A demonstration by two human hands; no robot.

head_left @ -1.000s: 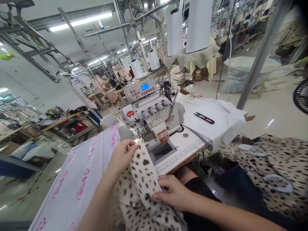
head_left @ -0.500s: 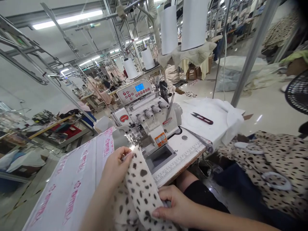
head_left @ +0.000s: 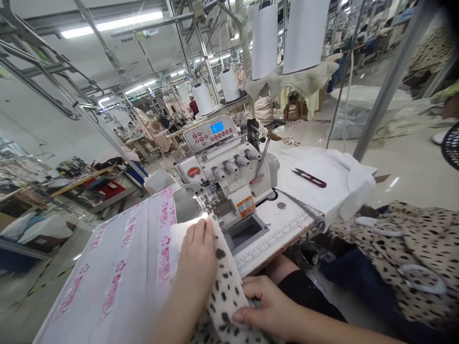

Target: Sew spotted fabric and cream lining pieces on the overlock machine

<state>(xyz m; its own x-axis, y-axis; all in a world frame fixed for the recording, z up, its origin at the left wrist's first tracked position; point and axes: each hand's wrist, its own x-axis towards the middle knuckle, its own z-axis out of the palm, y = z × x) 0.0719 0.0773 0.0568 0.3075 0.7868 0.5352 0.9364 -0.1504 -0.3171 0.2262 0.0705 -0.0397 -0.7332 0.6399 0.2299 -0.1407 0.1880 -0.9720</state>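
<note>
A cream fabric piece with dark leopard spots (head_left: 225, 291) lies on the table in front of a white overlock sewing machine (head_left: 229, 177). My left hand (head_left: 197, 253) presses flat on the fabric's upper end, fingertips just short of the machine's presser foot (head_left: 207, 210). My right hand (head_left: 267, 308) pinches the fabric's lower edge near the table's front edge. The fabric's leading tip reaches the foot.
Thread snips (head_left: 310, 177) lie on white cloth (head_left: 340, 177) right of the machine. White sheeting with pink print (head_left: 118, 272) covers the table's left side. A heap of leopard fabric (head_left: 412, 243) sits at the right. Thread cones (head_left: 283, 38) hang above.
My left hand went from pinching the fabric's top to lying flat on it, nearer the presser foot. The fabric now lies flatter and narrower. My right hand stayed at the lower edge.
</note>
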